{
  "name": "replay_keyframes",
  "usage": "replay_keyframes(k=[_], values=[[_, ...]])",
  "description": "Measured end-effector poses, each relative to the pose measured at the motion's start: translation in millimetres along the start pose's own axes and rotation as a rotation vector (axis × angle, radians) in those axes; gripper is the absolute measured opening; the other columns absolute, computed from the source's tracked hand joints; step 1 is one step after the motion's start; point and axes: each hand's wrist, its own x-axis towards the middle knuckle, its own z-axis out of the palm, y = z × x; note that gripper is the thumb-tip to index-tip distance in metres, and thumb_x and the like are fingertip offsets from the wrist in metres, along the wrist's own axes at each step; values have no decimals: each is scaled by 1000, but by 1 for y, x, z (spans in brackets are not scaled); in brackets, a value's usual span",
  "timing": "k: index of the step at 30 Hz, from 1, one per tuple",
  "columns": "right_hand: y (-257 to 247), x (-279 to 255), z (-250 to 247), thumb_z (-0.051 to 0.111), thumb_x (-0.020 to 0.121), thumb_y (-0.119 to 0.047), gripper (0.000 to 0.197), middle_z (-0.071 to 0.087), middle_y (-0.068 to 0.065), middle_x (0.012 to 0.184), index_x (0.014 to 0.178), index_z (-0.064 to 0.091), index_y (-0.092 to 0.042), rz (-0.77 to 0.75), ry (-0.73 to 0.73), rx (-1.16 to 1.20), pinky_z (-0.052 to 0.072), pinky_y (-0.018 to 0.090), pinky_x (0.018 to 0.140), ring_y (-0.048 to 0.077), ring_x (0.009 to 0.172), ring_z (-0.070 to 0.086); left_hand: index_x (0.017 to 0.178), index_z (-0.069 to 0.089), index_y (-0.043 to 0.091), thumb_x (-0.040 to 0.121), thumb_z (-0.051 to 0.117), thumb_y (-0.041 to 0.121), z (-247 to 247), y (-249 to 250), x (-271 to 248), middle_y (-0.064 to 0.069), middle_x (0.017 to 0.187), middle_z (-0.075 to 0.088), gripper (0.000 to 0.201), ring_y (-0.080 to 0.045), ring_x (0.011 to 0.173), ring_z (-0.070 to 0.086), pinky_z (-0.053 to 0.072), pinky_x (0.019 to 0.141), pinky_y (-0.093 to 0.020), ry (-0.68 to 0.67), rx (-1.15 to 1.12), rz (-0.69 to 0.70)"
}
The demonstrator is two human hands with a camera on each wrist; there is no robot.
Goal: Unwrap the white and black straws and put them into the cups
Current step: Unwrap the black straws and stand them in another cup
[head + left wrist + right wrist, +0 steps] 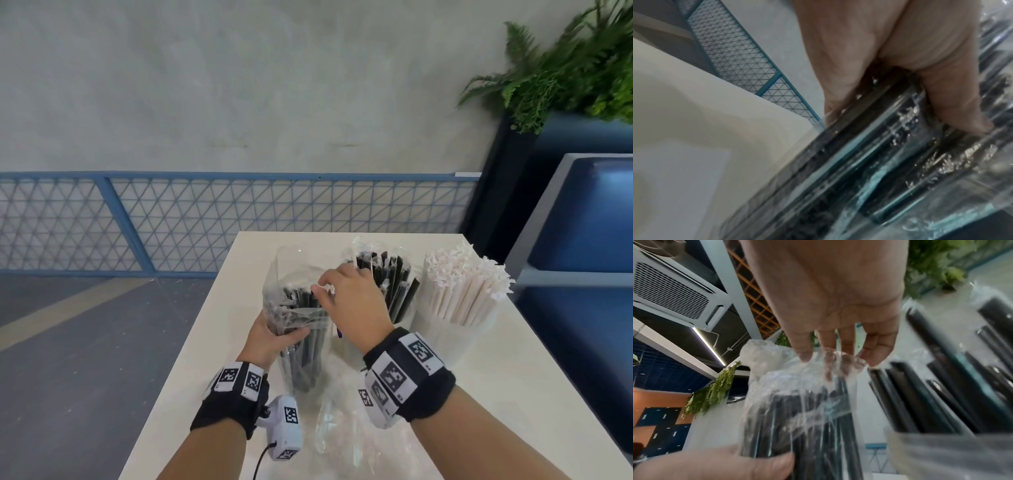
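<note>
A bundle of black straws [303, 342] in a clear plastic wrapper [289, 274] stands upright on the white table [534, 387]. My left hand [274, 337] grips the bundle around its middle, the thumb across the front [953, 104]. My right hand [346, 294] pinches the wrapper's top edge [830, 358] between thumb and fingertips. Behind it, a cup holds loose black straws [397, 284], which also stand at the right of the right wrist view [941, 395]. Further right, a cup [448, 342] holds white paper-wrapped straws [466, 291].
Crumpled clear plastic [346, 431] lies on the table near my wrists. A blue lattice railing [205, 222] runs behind the table. A blue seat [582, 222] and a planter with ferns [565, 68] stand to the right.
</note>
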Motion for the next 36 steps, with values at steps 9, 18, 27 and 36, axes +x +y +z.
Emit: replay_keyframes(k=[9,18,27,36], values=[[-4,-3,7,74,75,-22,73,58,-1,128,139,38,-21,2,-292,408,35,15,79,12,101,53,119,52,-8,65,74,-16,-8,6,-5,-12,98,68,59,-1,80,70,52,64,-12,-16,-12,-8],[2,-2,37,79,70,-32,53,70,-1,106,117,62,-15,118,-261,586,43,7,76,12,93,63,107,61,14,38,86,15,-5,4,-3,-5,97,74,73,-21,96,69,56,80,-29,-138,-17,-6],[-1,-13,45,74,75,-27,24,63,8,101,96,64,-21,256,-94,780,53,36,89,21,95,62,96,67,24,32,89,33,-2,9,-5,7,88,76,69,-8,89,70,55,72,-20,-76,5,3],[-7,7,-15,73,77,-14,16,69,13,82,87,66,-4,351,202,1168,53,25,72,16,74,64,91,66,19,73,70,-9,3,17,-7,10,81,75,34,-2,83,70,53,71,-14,-107,44,-49]])
